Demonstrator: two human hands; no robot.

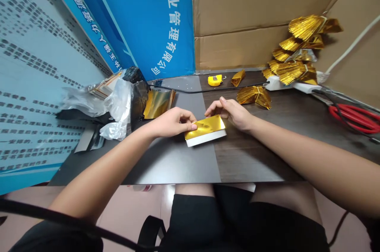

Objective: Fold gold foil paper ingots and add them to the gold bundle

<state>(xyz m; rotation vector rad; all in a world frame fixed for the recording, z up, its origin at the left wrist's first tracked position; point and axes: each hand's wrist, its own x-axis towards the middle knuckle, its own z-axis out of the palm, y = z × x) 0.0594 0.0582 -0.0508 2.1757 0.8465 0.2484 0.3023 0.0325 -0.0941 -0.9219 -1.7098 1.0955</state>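
1. Grip: left hand [170, 122] closed on the left end of the gold foil sheet [204, 127], fingertips on top of it. Right hand [230, 113] curled, fingers at the sheet's far edge; can't tell if it's pinching or only touching.
2. Sheet: lies flat on a white block [206, 139], slightly skewed, white showing along the near side. Both sit on the tabletop [175, 165], at the seam between grey and dark wood panels.
3. Right of sheet, far side: folded gold foil fan [253, 97], close to the right hand. Further right, a pile of similar fans [297, 50] by a white power strip [285, 84]. Red-handled scissors [354, 119] well to the right.
4. Beyond sheet: yellow tape measure [215, 80] and small folded gold piece [238, 78].
5. Left of sheet: loose gold foil [158, 103] against a plastic bag [120, 103].
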